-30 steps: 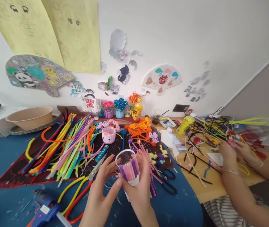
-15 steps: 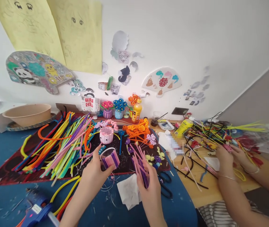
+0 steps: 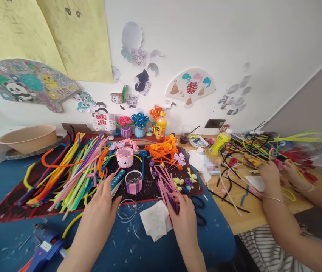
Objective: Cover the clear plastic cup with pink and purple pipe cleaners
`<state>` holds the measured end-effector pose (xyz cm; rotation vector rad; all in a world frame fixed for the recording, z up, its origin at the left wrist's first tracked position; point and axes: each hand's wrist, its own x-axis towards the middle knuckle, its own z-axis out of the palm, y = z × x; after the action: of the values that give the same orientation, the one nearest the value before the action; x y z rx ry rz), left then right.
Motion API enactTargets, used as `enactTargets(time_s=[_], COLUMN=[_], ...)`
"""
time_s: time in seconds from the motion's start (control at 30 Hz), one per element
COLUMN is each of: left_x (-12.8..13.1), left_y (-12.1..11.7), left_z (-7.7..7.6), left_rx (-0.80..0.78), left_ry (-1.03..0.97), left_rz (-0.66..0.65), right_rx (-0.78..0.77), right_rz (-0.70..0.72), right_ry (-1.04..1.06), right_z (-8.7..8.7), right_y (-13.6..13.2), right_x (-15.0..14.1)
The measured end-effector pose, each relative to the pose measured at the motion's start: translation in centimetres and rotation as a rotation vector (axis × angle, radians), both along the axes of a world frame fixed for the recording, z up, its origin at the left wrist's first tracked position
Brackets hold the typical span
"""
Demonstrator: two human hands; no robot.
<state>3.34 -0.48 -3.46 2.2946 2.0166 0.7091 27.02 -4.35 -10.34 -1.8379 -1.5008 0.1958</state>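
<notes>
My left hand point(image 3: 101, 206) closes thumb and fingers around the lower end of a teal-handled tool point(image 3: 118, 178) with a silvery part; its exact kind is unclear. Just right of it, a clear round cup point(image 3: 134, 183) stands on the dark mat, its side partly covered with pink and purple fuzzy stems. In my right hand point(image 3: 182, 211) is a bundle of pink and purple pipe cleaners point(image 3: 166, 190), gripped near the lower end. A white sheet of paper point(image 3: 154, 221) lies between my hands. Behind the cup sits a pink pot with a face point(image 3: 125, 157).
Many coloured pipe cleaners point(image 3: 76, 170) cover the mat's left side. A blue glue gun point(image 3: 46, 245) lies at front left, black-handled scissors point(image 3: 199, 211) beside my right hand. An orange bottle point(image 3: 161, 126) stands behind. A co-worker's hands point(image 3: 271, 179) handle something at the wooden table.
My left hand has let go of the partly covered cup, which now stands on the mat, and has moved to the teal-handled tool. My right hand keeps the pipe cleaners. The view shifted slightly.
</notes>
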Motion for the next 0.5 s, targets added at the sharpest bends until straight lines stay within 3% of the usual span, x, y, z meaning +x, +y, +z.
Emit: enactTargets(time_s=[0.23, 0.5], left_x=[-0.3, 2.5], left_y=[-1.5, -2.3], left_z=[1.2, 0.7], left_rx=[0.015, -0.080], left_ry=[-0.137, -0.339], left_rz=[0.067, -0.074], right_rx=[0.026, 0.073], right_rz=[-0.073, -0.071], right_ry=[-0.082, 0.030], right_z=[0.1, 0.8], right_y=[0.3, 0.8], right_x=[0.5, 0.9])
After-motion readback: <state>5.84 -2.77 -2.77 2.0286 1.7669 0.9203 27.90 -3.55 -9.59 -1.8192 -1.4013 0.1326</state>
